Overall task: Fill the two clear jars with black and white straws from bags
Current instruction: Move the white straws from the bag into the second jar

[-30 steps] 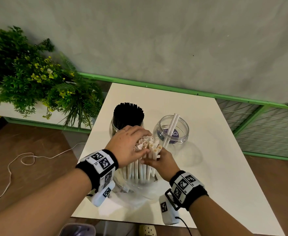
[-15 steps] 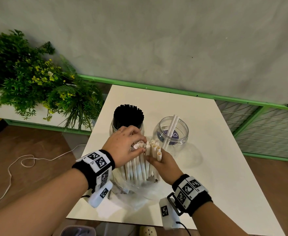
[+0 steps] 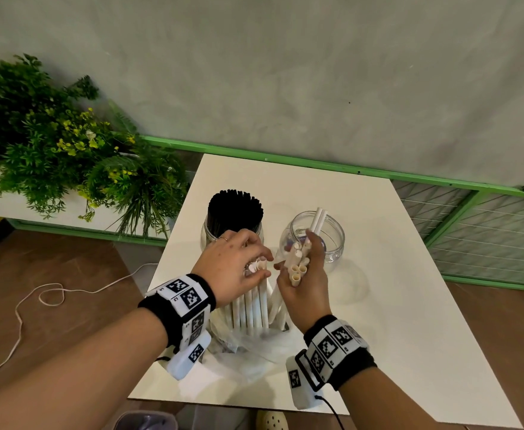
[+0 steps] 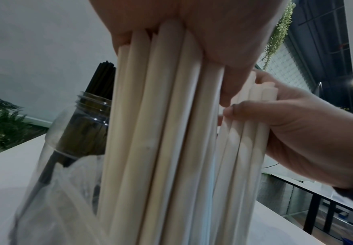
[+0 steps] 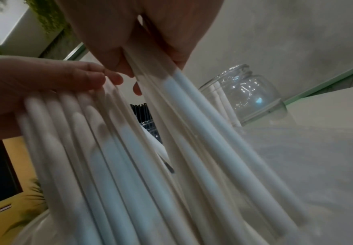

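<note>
Two jars stand at the back of the surface: left jar packed with black straws, right jar holding only a couple of white ones. Left hand, fingers curled round the standing white straws in the clear bag. Right hand grips a smaller pulled bunch, long axis near upright, tilted toward the right jar just beyond its fingertips; that hand is nearer, so the drop-in likely falls to it.
</note>
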`<control>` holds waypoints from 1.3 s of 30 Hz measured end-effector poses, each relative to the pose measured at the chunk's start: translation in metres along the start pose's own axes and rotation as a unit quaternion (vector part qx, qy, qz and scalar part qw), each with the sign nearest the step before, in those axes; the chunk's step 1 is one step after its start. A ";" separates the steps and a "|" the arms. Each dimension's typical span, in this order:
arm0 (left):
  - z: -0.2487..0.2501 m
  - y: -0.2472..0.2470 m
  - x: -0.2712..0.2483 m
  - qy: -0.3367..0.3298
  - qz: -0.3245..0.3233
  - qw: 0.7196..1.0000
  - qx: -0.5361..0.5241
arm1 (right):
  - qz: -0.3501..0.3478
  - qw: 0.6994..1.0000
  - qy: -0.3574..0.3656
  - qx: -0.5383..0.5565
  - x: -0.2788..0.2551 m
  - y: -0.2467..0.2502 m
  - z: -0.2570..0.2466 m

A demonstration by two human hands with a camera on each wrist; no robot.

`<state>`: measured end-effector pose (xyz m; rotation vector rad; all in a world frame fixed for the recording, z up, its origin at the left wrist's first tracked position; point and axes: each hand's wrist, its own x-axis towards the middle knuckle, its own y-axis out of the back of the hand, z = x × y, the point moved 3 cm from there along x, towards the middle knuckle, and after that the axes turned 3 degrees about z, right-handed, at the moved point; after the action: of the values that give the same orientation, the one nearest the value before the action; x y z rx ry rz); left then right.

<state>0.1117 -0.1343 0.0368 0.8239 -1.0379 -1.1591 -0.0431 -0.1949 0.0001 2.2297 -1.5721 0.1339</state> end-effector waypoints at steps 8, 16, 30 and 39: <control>0.001 0.001 0.000 -0.005 -0.001 1.000 -0.008 | 0.050 0.982 0.163 -0.078 0.002 0.001 -0.007; -0.001 0.000 0.000 -0.014 0.014 1.000 -0.023 | -0.048 0.994 0.091 -0.041 0.004 -0.007 0.003; 0.004 0.003 0.001 0.000 0.003 1.000 -0.024 | 0.007 0.992 0.108 -0.070 -0.003 -0.005 -0.002; 0.003 0.003 0.000 -0.005 0.013 1.000 -0.025 | 0.099 0.984 0.127 -0.070 -0.005 0.016 -0.015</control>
<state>0.1099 -0.1334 0.0408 0.7641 -1.0210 -1.1639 -0.0576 -0.1894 0.0168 1.8641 -1.6041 0.3398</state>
